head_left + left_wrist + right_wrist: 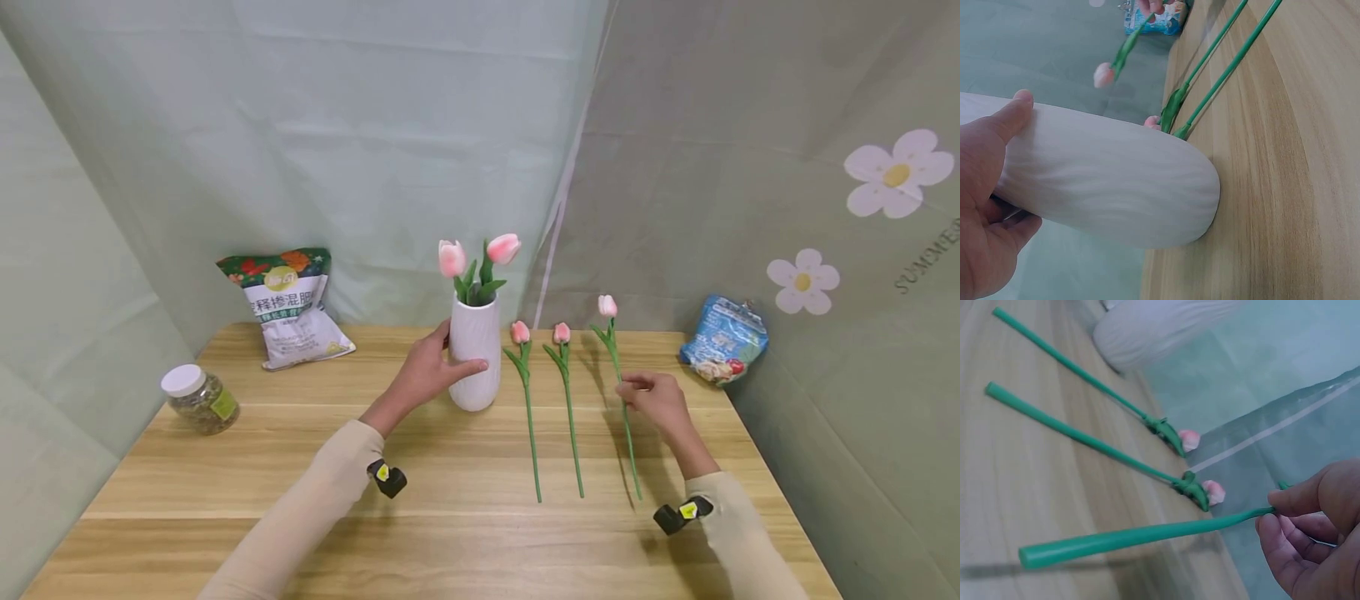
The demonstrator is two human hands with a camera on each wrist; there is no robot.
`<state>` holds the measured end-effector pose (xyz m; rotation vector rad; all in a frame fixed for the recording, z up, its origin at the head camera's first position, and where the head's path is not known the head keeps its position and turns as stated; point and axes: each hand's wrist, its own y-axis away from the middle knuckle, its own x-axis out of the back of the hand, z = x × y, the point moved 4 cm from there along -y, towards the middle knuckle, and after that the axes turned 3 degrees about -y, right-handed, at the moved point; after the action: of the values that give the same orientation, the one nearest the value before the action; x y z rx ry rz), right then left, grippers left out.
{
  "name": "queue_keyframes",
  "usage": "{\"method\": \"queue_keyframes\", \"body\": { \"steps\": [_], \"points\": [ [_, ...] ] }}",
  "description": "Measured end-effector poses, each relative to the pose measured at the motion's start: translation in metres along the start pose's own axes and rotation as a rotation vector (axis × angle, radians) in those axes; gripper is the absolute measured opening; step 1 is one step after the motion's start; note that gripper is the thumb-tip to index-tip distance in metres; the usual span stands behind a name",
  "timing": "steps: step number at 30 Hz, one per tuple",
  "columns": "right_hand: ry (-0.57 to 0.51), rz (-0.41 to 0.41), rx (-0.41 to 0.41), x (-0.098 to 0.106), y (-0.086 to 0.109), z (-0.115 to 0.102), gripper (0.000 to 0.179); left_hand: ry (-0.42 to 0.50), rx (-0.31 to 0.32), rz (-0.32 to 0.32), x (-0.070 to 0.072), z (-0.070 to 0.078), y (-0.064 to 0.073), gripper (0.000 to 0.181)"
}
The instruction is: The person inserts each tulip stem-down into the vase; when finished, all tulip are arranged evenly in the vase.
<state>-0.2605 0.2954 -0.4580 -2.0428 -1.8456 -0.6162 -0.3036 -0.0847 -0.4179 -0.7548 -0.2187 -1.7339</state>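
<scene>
A white ribbed vase (476, 358) stands upright on the table with two pink tulips (480, 258) in it. My left hand (429, 371) grips the vase around its side, the thumb across the front; in the left wrist view the vase (1116, 175) fills the middle. My right hand (656, 400) pinches the green stem of a third tulip (627, 433) between thumb and fingertips. That stem (1122, 540) is raised off the wood in the right wrist view, its shadow beneath. Two more tulips (529, 417) (572, 417) lie side by side between vase and right hand.
At the back left a fertilizer bag (288, 308) leans near the curtain. A clear jar with a white lid (201, 400) stands at the left edge of the wooden table (450, 533). Toward the back right corner sits a blue packet (724, 340). Curtains enclose the table's back and sides.
</scene>
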Motion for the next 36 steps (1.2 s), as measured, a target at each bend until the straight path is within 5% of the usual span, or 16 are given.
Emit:
{"method": "queue_keyframes", "body": {
  "steps": [10, 36],
  "points": [
    [-0.143, 0.009, 0.001, 0.014, -0.004, -0.017, 0.041, -0.004, 0.002, 0.002, 0.000, -0.002, -0.001, 0.089],
    [-0.386, 0.127, 0.207, 0.021, 0.004, -0.079, 0.036, -0.029, -0.004, 0.003, 0.000, -0.001, -0.001, 0.086]
  ]
}}
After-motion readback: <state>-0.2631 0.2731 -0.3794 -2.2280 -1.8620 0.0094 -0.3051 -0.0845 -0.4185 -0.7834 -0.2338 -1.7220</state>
